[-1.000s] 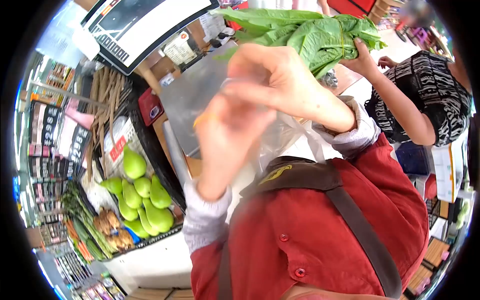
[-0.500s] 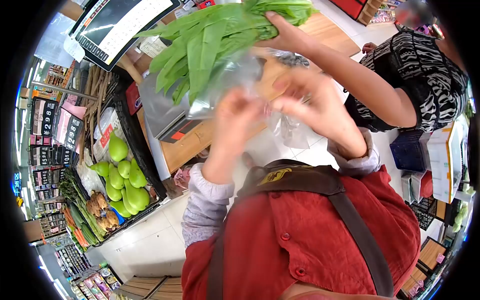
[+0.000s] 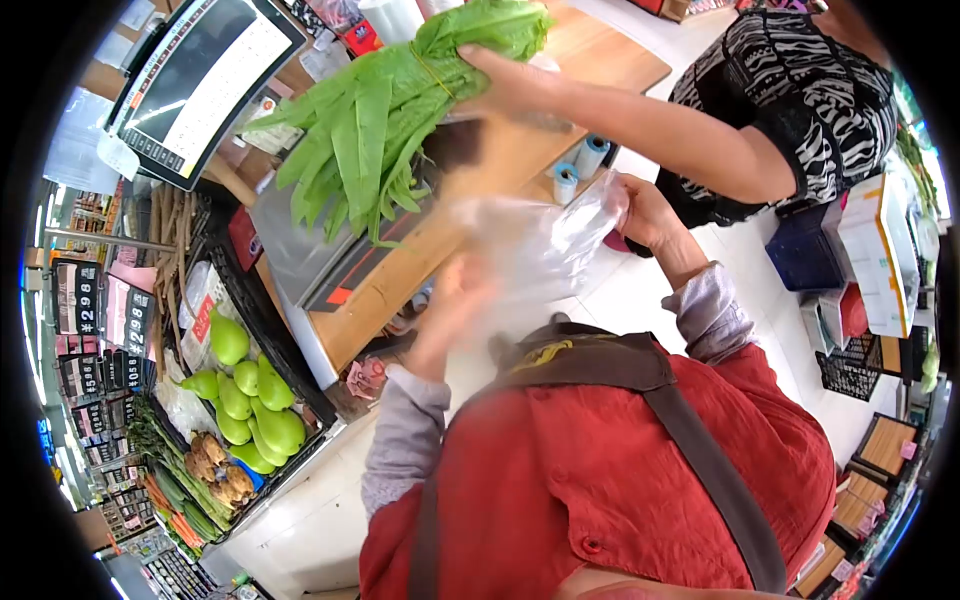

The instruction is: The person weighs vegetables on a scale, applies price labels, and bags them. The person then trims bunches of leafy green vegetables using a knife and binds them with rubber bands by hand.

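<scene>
A clear plastic bag (image 3: 550, 245) is stretched between my two hands in front of my apron. My right hand (image 3: 645, 210) is closed on the bag's right end. Motion smears my left hand (image 3: 455, 300) at the bag's left side, so its fingers and grip cannot be made out. Above the counter, another person's hand (image 3: 500, 80) holds a bunch of long green leaves (image 3: 370, 120), tied with a thin band. The leaves hang over the grey scale plate (image 3: 300, 240), up and left of the bag.
A wooden counter (image 3: 400, 290) carries a monitor (image 3: 205, 85) at upper left. Light-blue rolls (image 3: 592, 155) stand near its right edge. Green gourds (image 3: 250, 390) fill a black crate (image 3: 325, 405) at left. The other person in a patterned top (image 3: 800, 90) stands at upper right.
My hands have moved apart, and the bag is now spread between them. The other person's leafy bunch has shifted left and down in view. The view has turned, showing more of the counter.
</scene>
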`<state>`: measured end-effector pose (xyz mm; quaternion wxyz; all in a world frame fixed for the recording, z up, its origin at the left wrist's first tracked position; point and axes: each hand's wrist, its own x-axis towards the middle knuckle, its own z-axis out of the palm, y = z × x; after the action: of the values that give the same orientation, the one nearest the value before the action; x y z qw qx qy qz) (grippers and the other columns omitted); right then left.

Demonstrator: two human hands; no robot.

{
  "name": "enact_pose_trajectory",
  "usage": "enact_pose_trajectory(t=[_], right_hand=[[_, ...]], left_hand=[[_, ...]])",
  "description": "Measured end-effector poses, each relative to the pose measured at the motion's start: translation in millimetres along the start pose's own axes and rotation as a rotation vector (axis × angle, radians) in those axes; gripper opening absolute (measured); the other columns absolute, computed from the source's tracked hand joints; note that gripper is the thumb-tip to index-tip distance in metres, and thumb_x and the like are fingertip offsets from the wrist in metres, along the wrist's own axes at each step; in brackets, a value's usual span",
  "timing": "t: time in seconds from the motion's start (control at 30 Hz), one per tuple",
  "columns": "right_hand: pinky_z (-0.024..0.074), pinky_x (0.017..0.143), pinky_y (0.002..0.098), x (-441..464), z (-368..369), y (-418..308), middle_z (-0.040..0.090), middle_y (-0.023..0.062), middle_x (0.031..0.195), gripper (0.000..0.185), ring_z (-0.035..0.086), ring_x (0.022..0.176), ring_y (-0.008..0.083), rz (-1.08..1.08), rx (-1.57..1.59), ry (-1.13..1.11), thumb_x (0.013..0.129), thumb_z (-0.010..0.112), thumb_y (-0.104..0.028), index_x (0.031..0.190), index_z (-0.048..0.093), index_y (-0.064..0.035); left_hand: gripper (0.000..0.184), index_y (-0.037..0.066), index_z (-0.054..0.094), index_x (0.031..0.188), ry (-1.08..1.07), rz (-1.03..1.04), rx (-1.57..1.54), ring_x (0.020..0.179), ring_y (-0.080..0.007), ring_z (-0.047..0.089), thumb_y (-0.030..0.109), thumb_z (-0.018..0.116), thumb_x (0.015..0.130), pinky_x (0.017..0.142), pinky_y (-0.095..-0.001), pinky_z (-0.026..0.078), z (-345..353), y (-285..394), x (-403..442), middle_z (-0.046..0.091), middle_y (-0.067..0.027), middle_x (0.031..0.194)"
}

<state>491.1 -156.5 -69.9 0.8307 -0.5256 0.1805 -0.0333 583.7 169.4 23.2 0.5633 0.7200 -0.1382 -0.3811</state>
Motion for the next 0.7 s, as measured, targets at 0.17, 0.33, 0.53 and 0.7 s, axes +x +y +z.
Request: enact_pose_trajectory(t=[0.17,0.33,0.53,0.7], right_hand=[[0.0445,0.064,0.0244,-77.6,65.1,-27.2,0.057,0.0012,0.078,0.021,0.053,0.071,0.0105,-0.006,-0.782,-0.229,0.086,0.060,-0.015,0.103,0.058,-0.0019],[0.0457,0.068,0.0339,-135.3,129.2,-41.0,0.062,0.0109,0.083,0.016,0.058,0.076,0.0213,-0.703,-1.156,0.169,0.083,0.052,-0.007,0.094,0.063,-0.0023],[0.0488,0.065,0.0352,-69.2,-56.0,225.2,0.062,0.0062,0.072,0.007,0.061,0.071,0.0215,-0.339,-1.316,0.109,0.074,0.065,-0.015,0.077,0.067,-0.0096],[0.0382,0.050,0.0246,0.1,14.0,27.6,0.052,-0.0024,0.066,0.023,0.046,0.055,0.0096,0.066,-0.268,0.350,0.090,0.051,-0.027,0.091,0.063,-0.0078]], left_hand=[[0.016,0.005,0.054,0.098,0.373,0.339,-0.225,0.063,-0.0069,0.054,0.010,0.060,0.085,0.049,-0.0193,0.041,-30.5,0.5,2.1,0.057,0.0007,0.076],[0.012,0.004,0.055,0.091,0.298,0.852,0.410,0.061,-0.0151,0.052,0.012,0.059,0.082,0.051,-0.0268,0.040,-21.4,-43.0,-10.6,0.054,-0.0047,0.071],[0.014,0.005,0.055,0.085,-0.034,0.113,0.015,0.052,-0.0172,0.043,0.019,0.058,0.082,0.046,-0.0300,0.034,-21.4,-137.0,60.4,0.049,-0.0058,0.064],[0.022,0.010,0.057,0.087,-0.034,-0.267,-0.467,0.039,-0.0051,0.030,0.032,0.056,0.088,0.036,-0.0199,0.023,15.3,-15.7,102.0,0.043,0.0053,0.057]])
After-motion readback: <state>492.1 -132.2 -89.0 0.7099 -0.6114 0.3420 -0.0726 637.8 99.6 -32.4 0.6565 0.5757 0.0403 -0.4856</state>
